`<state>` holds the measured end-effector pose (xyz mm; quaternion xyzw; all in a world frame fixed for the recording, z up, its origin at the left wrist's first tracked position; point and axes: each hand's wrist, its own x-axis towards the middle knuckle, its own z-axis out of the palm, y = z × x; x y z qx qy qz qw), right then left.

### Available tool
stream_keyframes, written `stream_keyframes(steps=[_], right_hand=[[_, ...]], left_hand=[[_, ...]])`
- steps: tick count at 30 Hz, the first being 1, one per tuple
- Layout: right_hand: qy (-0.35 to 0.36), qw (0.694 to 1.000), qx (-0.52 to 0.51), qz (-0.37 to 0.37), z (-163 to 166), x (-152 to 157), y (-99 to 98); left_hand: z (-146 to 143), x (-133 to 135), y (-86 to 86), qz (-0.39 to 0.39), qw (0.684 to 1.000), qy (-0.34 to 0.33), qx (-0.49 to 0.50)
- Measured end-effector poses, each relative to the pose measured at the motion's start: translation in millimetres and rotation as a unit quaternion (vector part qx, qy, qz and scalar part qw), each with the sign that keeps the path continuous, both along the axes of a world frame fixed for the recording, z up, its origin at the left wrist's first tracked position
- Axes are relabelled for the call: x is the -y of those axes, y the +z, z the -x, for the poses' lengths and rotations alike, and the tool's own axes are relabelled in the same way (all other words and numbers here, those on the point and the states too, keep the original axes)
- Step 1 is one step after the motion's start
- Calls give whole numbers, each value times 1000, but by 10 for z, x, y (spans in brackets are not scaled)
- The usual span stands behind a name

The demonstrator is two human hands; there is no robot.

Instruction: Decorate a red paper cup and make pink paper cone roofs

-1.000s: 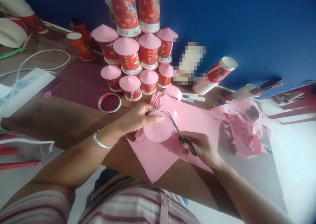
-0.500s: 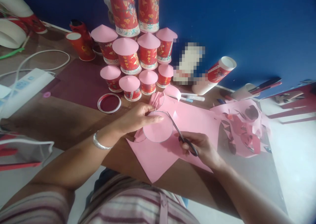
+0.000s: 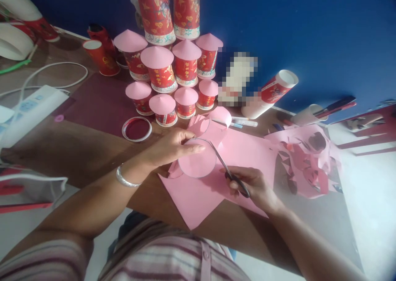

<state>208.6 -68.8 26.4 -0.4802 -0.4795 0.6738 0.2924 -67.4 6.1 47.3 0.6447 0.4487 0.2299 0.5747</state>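
My left hand (image 3: 182, 145) pinches the upper left edge of a sheet of pink paper (image 3: 198, 202) with a circle (image 3: 197, 161) drawn on it in a dark line. Gripped in my right hand (image 3: 246, 182) is a pair of scissors (image 3: 223, 162) with dark handles. Their blades point up and left, with the tips at the circle's upper right edge. A curled strip of pink paper (image 3: 223, 115) rises just beyond the blades. More pink sheets (image 3: 253, 153) lie under and behind the one I hold.
Red paper cups with pink cone tops (image 3: 159, 68) stand in stacked rows at the back. A white-rimmed red lid (image 3: 136, 129) lies left of the paper. Pink offcuts (image 3: 305, 161) are heaped on the right. A power strip (image 3: 34, 112) sits at the left, a pen cup (image 3: 309, 115) at the right.
The curled paper strip has shifted slightly right and bends further away from the circle. Both hands and the scissors stay almost where they were.
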Motion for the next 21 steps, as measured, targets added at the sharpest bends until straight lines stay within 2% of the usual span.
stream_keyframes(steps=[21], right_hand=[[7,1000,-4,-17,-7,-1,-6]], left_hand=[[-14,0,13,-8,1000,23,4]])
